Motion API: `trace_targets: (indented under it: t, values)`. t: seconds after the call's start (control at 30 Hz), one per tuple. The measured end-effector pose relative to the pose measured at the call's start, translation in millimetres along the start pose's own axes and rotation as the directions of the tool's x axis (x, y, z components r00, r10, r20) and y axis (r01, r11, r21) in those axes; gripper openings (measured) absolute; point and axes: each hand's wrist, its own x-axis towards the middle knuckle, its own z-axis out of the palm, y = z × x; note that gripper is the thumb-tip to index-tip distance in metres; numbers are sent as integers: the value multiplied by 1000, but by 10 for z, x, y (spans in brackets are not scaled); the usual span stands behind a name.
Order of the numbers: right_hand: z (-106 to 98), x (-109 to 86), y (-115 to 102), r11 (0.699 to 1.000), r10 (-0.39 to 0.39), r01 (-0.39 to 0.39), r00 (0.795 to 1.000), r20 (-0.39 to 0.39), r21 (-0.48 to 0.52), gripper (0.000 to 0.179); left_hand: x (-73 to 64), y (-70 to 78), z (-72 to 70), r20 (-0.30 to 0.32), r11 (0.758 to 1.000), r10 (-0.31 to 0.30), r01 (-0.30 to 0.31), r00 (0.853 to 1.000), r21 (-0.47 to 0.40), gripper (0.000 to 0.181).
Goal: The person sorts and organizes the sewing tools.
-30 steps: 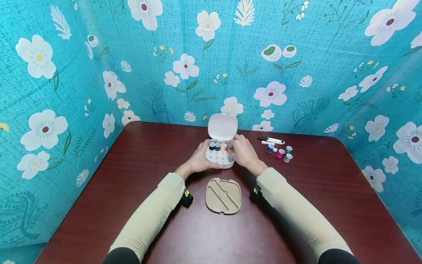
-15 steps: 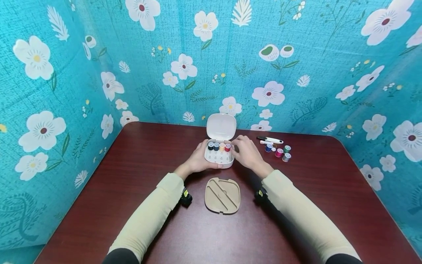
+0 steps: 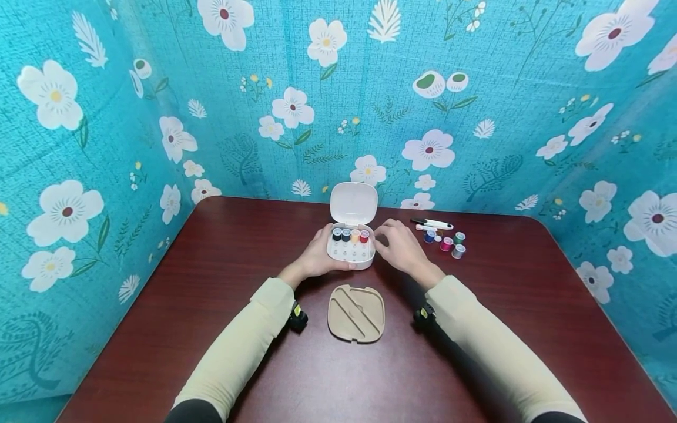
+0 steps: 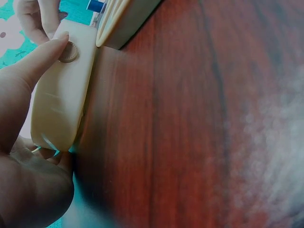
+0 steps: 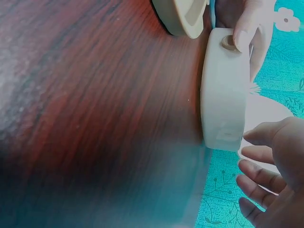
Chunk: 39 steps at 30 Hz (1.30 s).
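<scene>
My left hand [image 3: 316, 255] grips the left side of a white sewing box [image 3: 362, 265], its thumb pressed beside the round tan button on the front wall in the left wrist view. The box's lid [image 3: 353, 202] stands raised at the back. Along the back row of pegs sit a black spool [image 3: 337, 234], a dark blue spool [image 3: 346, 235], a peach spool [image 3: 355, 236] and a red thread spool [image 3: 364, 236]. Bare pegs show in front of them. At the box's right side is my right hand [image 3: 402, 247], fingers loosely bent and holding nothing; in the right wrist view they are spread.
A tan insert tray [image 3: 357, 314] with a diagonal groove lies in front of the box. To the right are a loose blue spool [image 3: 430, 236], pink spool [image 3: 446, 244], green spool [image 3: 459, 238] and grey spool [image 3: 458, 251]. Behind them lies a slim white-and-black tool [image 3: 433, 224].
My right hand has let go of the red spool, now on its peg in the row, and drawn back to the right. My left hand still grips the box.
</scene>
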Motion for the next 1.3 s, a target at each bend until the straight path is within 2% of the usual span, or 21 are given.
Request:
trace_targets:
  t: [0.4, 0.67, 0.83, 1.03, 1.17, 1.3]
  values:
    - [-61, -123, 66, 999, 43, -44, 999, 25, 26, 22, -17, -8, -4, -8, 1000, 4, -4, 1000, -6, 117]
    - [-134, -220, 149, 992, 114, -112, 993, -22, 66, 26, 8, -20, -10, -6, 1000, 8, -8, 1000, -5, 119]
    - [-175, -267, 241, 977, 196, -185, 975, -101, 108, 31, 15, -8, -21, -5, 1000, 12, -12, 1000, -6, 119]
    - [-186, -329, 340, 949, 300, -276, 939, -169, 149, 42, 9, -12, -19, -3, 1000, 18, -18, 1000, -4, 116]
    - [-186, -356, 387, 928, 361, -335, 918, -164, 164, 49, 10, -26, -8, -5, 1000, 24, -24, 1000, -6, 115]
    - [-200, -367, 441, 915, 392, -374, 913, -110, 153, 59, 8, -19, -7, -6, 1000, 21, -21, 1000, -10, 115]
